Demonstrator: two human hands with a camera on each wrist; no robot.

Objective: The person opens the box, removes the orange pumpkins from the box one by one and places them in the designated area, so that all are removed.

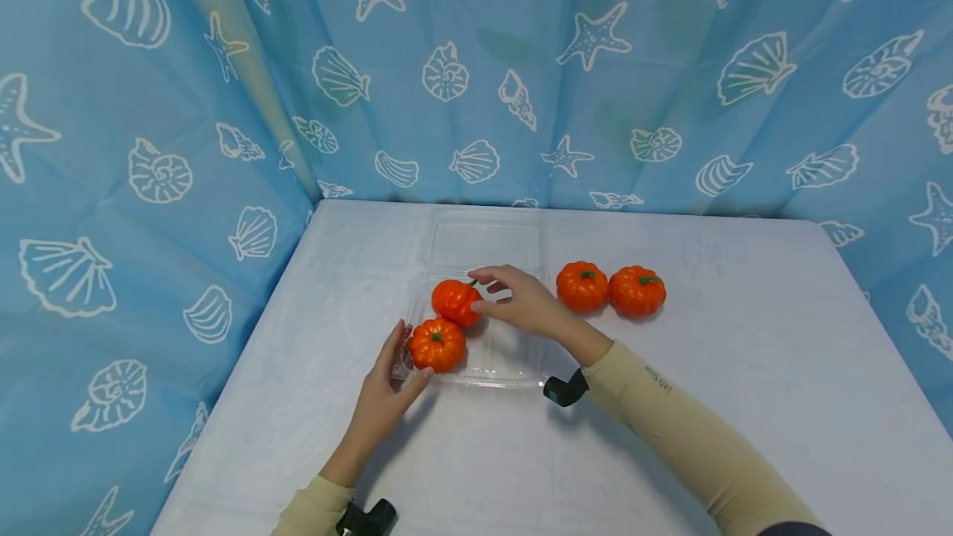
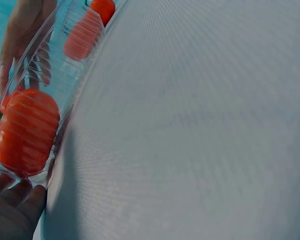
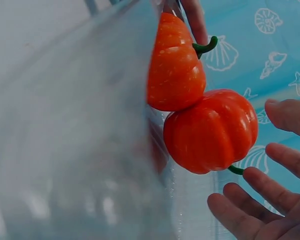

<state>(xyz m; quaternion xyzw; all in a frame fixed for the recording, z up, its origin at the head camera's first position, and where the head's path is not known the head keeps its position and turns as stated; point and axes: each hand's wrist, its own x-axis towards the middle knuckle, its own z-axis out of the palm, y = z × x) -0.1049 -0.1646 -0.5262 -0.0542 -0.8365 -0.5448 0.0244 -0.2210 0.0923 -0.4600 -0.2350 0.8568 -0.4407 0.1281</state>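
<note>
Two small orange pumpkins sit in a clear plastic container [image 1: 514, 379], a front one [image 1: 437, 346] and a back one [image 1: 456, 303] lying tilted on its side and touching the first. My left hand [image 1: 390, 383] holds the container's front left corner, thumb at the front edge and fingers along the left side. In the left wrist view its fingertips [image 2: 32, 202] meet the clear wall. Over the container, my right hand [image 1: 521, 300] is beside the back pumpkin near its green stem. The right wrist view shows its fingers [image 3: 275, 190] spread, with a gap to the pumpkin [image 3: 212, 132].
Two more orange pumpkins, one [image 1: 582, 286] beside another [image 1: 638, 291], rest on the white table right of the container. The container's clear lid [image 1: 484, 238] lies folded back behind it. A blue shell-patterned curtain [image 1: 447, 23] hangs along the back and left.
</note>
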